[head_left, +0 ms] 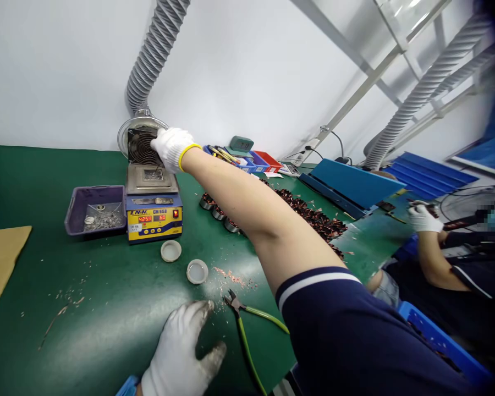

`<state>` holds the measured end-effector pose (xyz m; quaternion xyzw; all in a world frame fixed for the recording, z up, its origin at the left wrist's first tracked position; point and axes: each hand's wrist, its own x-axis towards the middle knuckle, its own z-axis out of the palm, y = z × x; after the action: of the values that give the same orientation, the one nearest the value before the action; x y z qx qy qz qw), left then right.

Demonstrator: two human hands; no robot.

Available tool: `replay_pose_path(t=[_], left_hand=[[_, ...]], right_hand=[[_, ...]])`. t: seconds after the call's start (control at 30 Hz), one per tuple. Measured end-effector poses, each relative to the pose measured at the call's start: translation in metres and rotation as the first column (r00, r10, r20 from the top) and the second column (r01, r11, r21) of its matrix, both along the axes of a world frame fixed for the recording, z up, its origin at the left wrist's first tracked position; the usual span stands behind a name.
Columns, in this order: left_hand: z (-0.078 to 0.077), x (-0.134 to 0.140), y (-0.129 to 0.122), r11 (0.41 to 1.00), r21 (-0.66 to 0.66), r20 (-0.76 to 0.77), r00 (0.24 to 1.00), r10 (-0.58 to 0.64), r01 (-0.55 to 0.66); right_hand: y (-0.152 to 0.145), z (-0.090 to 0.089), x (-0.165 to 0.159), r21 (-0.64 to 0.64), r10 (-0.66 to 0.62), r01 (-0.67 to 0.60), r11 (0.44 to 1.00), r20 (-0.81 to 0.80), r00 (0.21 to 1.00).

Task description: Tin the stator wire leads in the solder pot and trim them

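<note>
My left hand (pixel 183 352), in a white glove with dirty fingertips, is low over the green table, thumb and fingers apart and holding nothing. Just right of it lie green-handled cutting pliers (pixel 241 308). My right hand (pixel 173 147), in a white glove with a yellow cuff, reaches far forward to the right edge of the round black fan grille (pixel 142 147); its fingertips are largely hidden. Below that hand stands a solder pot (pixel 154 217) with a blue and yellow front and lit red digits. Two small round white dishes, one a shallow cup (pixel 171 251), the other a cup (pixel 197 271), lie before it.
A purple bin (pixel 75 212) of metal scraps adjoins the pot. Copper coil parts (pixel 301 206) lie beyond my right arm. A grey duct (pixel 157 55) hangs behind. At right, a gloved co-worker (pixel 431 242) sits near a blue machine (pixel 350 181). Yellow cardboard (pixel 2 253) lies left.
</note>
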<state>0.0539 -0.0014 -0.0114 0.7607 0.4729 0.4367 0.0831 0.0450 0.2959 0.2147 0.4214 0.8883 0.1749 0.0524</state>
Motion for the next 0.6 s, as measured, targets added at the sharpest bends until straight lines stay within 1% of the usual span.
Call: replay_pose_path(t=[0.1, 0.17, 0.23, 0.3, 0.33, 0.47, 0.53, 0.6], left_hand=[[0.0, 0.001, 0.001, 1.0, 0.011, -0.007, 1.0, 0.006, -0.006], [0.0, 0.001, 0.002, 1.0, 0.013, -0.01, 1.0, 0.018, -0.018], [0.0, 0.001, 0.002, 1.0, 0.007, -0.01, 1.0, 0.017, -0.016], [0.0, 0.0, 0.002, 1.0, -0.005, -0.006, 1.0, 0.005, -0.005], [0.0, 0.0, 0.002, 1.0, -0.014, -0.002, 1.0, 0.0, 0.0], [0.0, 0.0, 0.002, 0.996, -0.085, 0.049, 0.999, -0.013, 0.017], [-0.001, 0.0, 0.001, 0.991, -0.13, 0.094, 0.995, -0.013, 0.025], [-0.001, 0.0, 0.001, 0.988, -0.153, 0.133, 0.991, -0.009, 0.029]], right_hand=[[0.012, 0.009, 0.013, -0.082, -0.04, 0.031, 0.996, -0.113, 0.993], [0.02, 0.011, 0.02, -0.202, -0.09, 0.039, 0.979, -0.25, 0.964], [0.024, 0.007, 0.021, -0.359, -0.17, 0.006, 0.933, -0.427, 0.888], [0.026, 0.0, 0.017, -0.455, -0.24, -0.049, 0.889, -0.554, 0.797], [0.026, -0.005, 0.013, -0.479, -0.264, -0.059, 0.876, -0.577, 0.773], [0.025, -0.021, -0.003, -0.478, -0.29, -0.002, 0.878, -0.537, 0.792], [0.024, -0.022, -0.007, -0.461, -0.277, -0.007, 0.887, -0.545, 0.791], [0.021, -0.017, -0.004, -0.472, -0.279, -0.032, 0.881, -0.574, 0.77]])
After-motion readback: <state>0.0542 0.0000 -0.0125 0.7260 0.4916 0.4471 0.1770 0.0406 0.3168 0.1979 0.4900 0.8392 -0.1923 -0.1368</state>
